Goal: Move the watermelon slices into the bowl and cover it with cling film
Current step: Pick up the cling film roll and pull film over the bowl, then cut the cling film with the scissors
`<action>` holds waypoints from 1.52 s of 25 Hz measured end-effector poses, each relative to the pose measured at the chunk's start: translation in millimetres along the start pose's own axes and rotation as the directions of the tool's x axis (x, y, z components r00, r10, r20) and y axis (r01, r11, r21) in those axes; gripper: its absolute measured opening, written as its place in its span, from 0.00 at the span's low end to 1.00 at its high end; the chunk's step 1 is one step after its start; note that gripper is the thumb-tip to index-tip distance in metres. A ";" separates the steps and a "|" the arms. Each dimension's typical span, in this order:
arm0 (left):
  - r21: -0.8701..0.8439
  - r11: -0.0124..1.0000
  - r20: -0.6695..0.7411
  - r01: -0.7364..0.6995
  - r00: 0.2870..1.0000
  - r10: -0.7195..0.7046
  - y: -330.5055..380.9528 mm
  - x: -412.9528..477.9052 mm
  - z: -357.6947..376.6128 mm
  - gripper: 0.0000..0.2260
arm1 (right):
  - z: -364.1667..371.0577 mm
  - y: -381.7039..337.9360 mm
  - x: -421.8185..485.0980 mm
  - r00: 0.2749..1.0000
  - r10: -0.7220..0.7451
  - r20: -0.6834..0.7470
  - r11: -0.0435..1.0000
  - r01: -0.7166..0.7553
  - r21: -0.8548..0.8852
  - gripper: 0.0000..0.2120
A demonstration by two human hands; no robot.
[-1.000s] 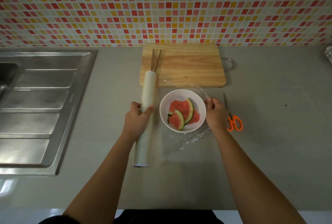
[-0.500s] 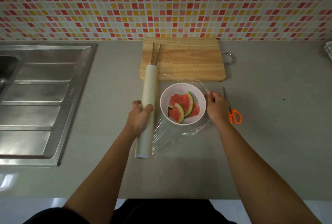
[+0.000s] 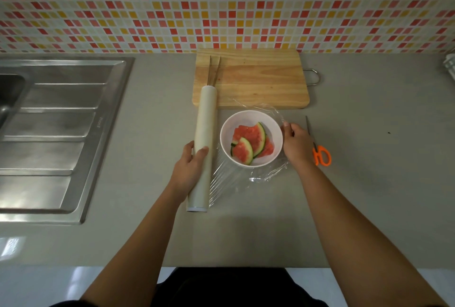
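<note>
A white bowl [image 3: 275, 123] sits on the counter with watermelon slices [image 3: 250, 143] inside. A sheet of cling film [image 3: 227, 176] runs from the roll across the bowl to its right side. My left hand [image 3: 188, 168] grips the white cling film roll [image 3: 205, 131], which lies lengthwise just left of the bowl. My right hand [image 3: 296, 144] is at the bowl's right rim, its fingers pinching the film's loose edge there.
A wooden cutting board [image 3: 261, 80] with a pair of tongs [image 3: 213, 70] lies behind the bowl. Orange-handled scissors [image 3: 318, 150] lie right of my right hand. A steel sink and drainer [image 3: 56, 134] fill the left side. The tiled wall stands behind.
The film stretches more widely from the roll over the bowl. The camera view shifted slightly; both hands stay at the roll and the bowl's right rim.
</note>
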State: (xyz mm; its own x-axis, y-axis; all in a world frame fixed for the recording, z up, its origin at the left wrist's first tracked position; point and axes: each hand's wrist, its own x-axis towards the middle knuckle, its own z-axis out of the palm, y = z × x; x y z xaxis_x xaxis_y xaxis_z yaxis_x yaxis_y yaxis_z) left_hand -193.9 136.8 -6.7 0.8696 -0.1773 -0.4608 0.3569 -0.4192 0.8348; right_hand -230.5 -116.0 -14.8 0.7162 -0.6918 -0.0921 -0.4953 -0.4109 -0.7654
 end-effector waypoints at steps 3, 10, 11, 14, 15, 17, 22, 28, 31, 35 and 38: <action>0.007 0.999 -0.004 0.033 0.999 -0.033 0.0 -3.3 -2.4 0.26 | 0.0 -0.4 0.4 1.000 -0.005 0.008 1.000 0.005 -0.014 0.18; 0.012 0.999 -0.054 0.036 0.998 -0.035 -8.0 -9.4 -0.9 0.19 | -1.8 7.2 4.8 0.996 0.082 0.039 0.997 -0.082 -0.008 0.22; 0.013 0.999 -0.057 0.030 0.998 -0.029 -8.7 -8.9 -0.6 0.19 | -3.7 9.7 7.1 0.992 0.107 0.061 0.994 -0.107 -0.002 0.24; 0.030 0.999 -0.065 0.017 0.998 -0.015 -10.0 -7.2 1.3 0.20 | -16.5 16.1 14.2 0.974 0.221 0.052 0.971 -0.224 0.082 0.30; 0.034 0.999 -0.071 0.017 0.997 -0.015 -10.7 -6.7 1.7 0.20 | -22.2 20.4 16.4 0.972 0.236 -0.005 0.970 -0.235 0.058 0.28; 0.041 0.999 -0.083 0.019 0.996 -0.015 -11.5 -6.2 2.5 0.19 | -34.5 31.8 14.7 0.976 0.170 -0.137 0.979 -0.184 -0.093 0.18; 0.048 0.999 -0.085 0.021 0.996 -0.017 -11.4 -5.3 1.6 0.18 | -47.3 48.3 -1.2 0.987 0.133 -0.093 0.919 -0.159 -0.362 0.13; 0.045 0.999 -0.085 0.020 0.996 -0.016 -10.6 -5.6 1.2 0.19 | -53.4 46.3 -4.1 0.988 0.134 -0.076 0.910 -0.153 -0.385 0.13; 0.045 0.999 -0.091 0.021 0.996 -0.016 -9.9 -5.0 2.5 0.15 | -57.9 48.1 -3.5 0.995 0.104 0.001 0.841 -0.087 -0.533 0.13; 0.042 0.999 -0.102 0.019 0.995 -0.014 -9.6 -5.4 1.5 0.14 | -61.7 43.4 -2.0 0.997 0.075 0.007 0.874 -0.063 -0.483 0.14; 0.047 0.999 -0.090 0.017 0.996 -0.012 -8.9 -5.1 -0.5 0.17 | -64.9 42.6 -6.8 1.000 0.024 -0.016 0.978 -0.027 -0.209 0.16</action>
State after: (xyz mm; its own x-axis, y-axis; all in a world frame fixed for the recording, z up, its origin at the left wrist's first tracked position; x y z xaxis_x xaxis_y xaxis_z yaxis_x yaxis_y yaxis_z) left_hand -201.4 141.9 -11.7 0.8923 -0.0914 -0.4420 0.3547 -0.4637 0.8119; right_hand -288.4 -167.3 -5.4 0.6961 -0.7109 -0.1008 -0.6065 -0.5070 -0.6125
